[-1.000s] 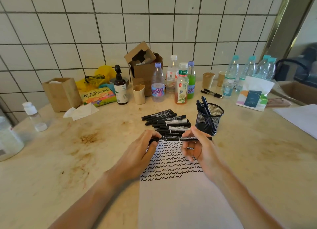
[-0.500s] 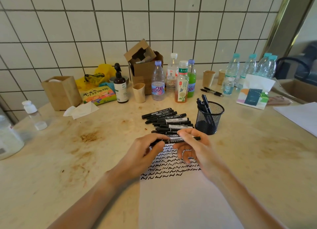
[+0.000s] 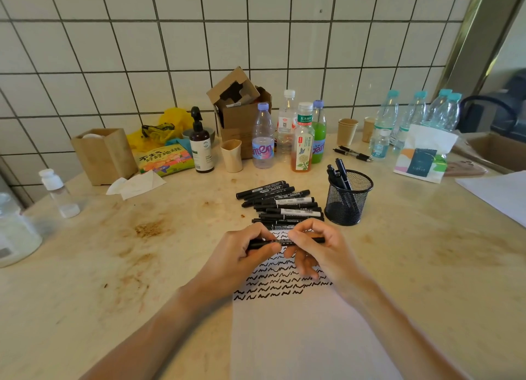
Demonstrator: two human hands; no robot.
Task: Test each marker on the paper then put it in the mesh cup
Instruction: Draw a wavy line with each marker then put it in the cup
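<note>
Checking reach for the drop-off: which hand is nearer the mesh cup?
Right. The right hand grips the marker just below and left of the mesh cup. The left hand grips the marker's other end, farther left.

This looks like a shared break or utility corner of a workplace, not a home. A white tiled wall [image 3: 284, 38] with dark grout fills the upper frame. Below it a stained, beige stone-look table [image 3: 113, 266] carries shared supplies: many water bottles [image 3: 410, 115] at upper right, paper cups [image 3: 347, 130], a tissue pack [image 3: 421, 157], a torn cardboard box [image 3: 242, 112] at centre, and a pump bottle [image 3: 200, 146]. A cardboard carton [image 3: 501, 152] sits at the right edge.
</note>
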